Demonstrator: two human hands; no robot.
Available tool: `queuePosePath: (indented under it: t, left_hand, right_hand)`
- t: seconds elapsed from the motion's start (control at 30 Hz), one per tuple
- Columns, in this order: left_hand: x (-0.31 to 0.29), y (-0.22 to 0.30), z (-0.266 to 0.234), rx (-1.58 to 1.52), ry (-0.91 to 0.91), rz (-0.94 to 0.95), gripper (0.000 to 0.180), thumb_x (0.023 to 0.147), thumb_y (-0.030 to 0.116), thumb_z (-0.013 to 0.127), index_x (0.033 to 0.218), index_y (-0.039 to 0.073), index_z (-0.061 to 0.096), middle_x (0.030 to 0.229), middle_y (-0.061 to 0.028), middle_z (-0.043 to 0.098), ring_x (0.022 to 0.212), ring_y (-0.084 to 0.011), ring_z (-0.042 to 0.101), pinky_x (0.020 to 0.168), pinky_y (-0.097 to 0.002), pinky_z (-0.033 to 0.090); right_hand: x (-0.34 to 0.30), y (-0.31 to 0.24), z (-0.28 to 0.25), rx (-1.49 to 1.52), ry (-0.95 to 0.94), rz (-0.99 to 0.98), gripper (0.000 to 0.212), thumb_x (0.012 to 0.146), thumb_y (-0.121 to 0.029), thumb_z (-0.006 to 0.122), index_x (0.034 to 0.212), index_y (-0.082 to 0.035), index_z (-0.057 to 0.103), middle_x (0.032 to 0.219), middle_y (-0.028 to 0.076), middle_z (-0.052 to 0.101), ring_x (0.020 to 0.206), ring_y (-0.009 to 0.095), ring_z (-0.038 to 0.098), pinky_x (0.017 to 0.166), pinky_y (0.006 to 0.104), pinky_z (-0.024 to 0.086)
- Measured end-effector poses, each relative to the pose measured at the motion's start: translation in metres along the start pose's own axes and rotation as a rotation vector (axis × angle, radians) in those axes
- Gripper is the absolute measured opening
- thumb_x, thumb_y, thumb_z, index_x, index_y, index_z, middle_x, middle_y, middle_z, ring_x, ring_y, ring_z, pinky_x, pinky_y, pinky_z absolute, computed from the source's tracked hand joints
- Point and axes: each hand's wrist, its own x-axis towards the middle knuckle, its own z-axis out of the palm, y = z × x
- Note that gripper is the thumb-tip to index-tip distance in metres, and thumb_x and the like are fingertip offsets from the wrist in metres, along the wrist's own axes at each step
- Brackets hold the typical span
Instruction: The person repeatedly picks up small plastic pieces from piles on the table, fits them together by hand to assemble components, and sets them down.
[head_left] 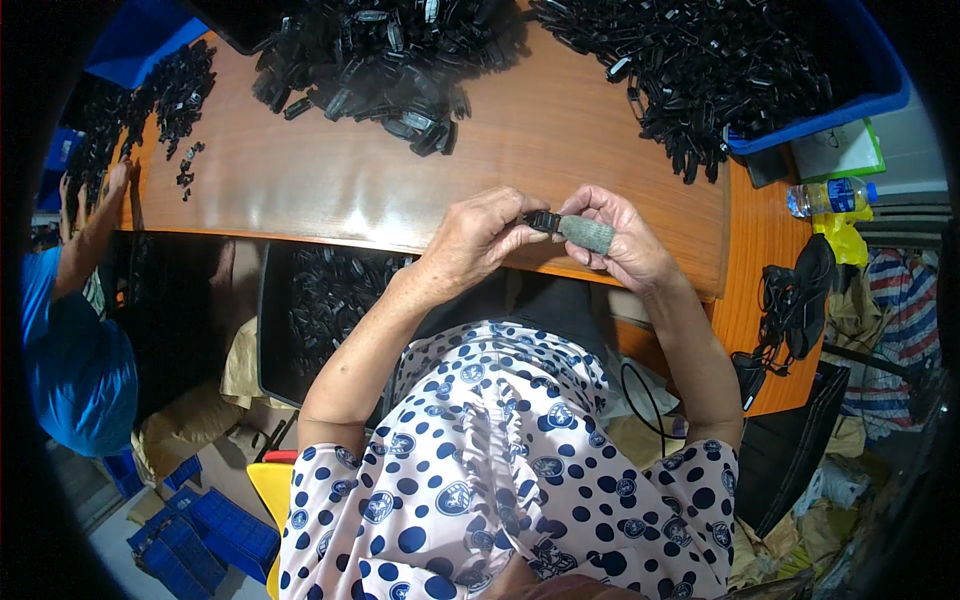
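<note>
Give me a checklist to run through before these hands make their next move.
1. Small black part gripped by the left hand: ok, pinched at the fingertips.
2. Right hand beside it: ok.
3. Grey piece at the right hand, worn or held: cannot tell.
4. Small black part free of flaws: cannot tell, too small.
5. Loose black parts contained in the blue bin: not ok, many lie on the table.

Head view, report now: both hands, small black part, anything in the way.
Left hand pinching small black part. Right hand at its right end, grey-green piece there. Black heap on wooden tabletop beyond, apart from both hands.
</note>
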Motion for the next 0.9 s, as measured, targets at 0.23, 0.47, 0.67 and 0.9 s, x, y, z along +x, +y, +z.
queuePosePath:
  t: [0.23,0.47,0.67,0.9]
  left_hand:
    - [-0.001,0.006,0.0,0.191,0.015,0.108,0.02,0.08,0.009,0.068,0.097,-0.001,0.063,0.084,-0.0159,0.063,0.077,-0.0321,0.063,0.067,-0.0368,0.051]
    - [0.003,0.017,0.003,0.061,-0.085,-0.063,0.019,0.08,0.01,0.069,0.096,0.0,0.064,0.077,-0.0131,0.063,0.072,-0.0299,0.063,0.065,-0.0373,0.05]
    - [0.017,0.0,0.007,-0.388,0.16,-0.233,0.022,0.081,0.015,0.074,0.1,0.006,0.068,0.138,-0.0107,0.038,0.118,-0.0236,0.045,0.097,-0.0361,0.041]
    - [0.018,0.003,0.016,-0.961,0.269,-0.659,0.025,0.092,0.02,0.062,0.11,0.003,0.062,0.129,-0.0052,0.049,0.096,-0.0102,0.057,0.077,-0.0235,0.05]
  right_hand:
    - [-0.001,-0.001,0.001,-0.162,0.066,0.123,0.014,0.088,-0.008,0.061,0.102,-0.008,0.056,0.083,0.003,0.062,0.068,0.006,0.053,0.055,0.0165,0.04]
    - [-0.001,0.011,-0.014,0.042,0.041,0.356,0.019,0.088,-0.015,0.062,0.104,-0.01,0.052,0.082,0.003,0.061,0.066,0.007,0.054,0.053,0.0164,0.04]
    - [0.021,-0.004,0.013,0.08,-0.044,0.018,0.058,0.086,-0.023,0.068,0.133,-0.005,0.039,0.111,0.009,0.056,0.088,0.016,0.06,0.073,0.0276,0.05]
    - [0.041,0.001,0.021,0.198,-0.053,-0.013,0.067,0.092,-0.037,0.059,0.142,-0.003,0.031,0.096,0.009,0.058,0.078,0.014,0.059,0.064,0.0235,0.049]
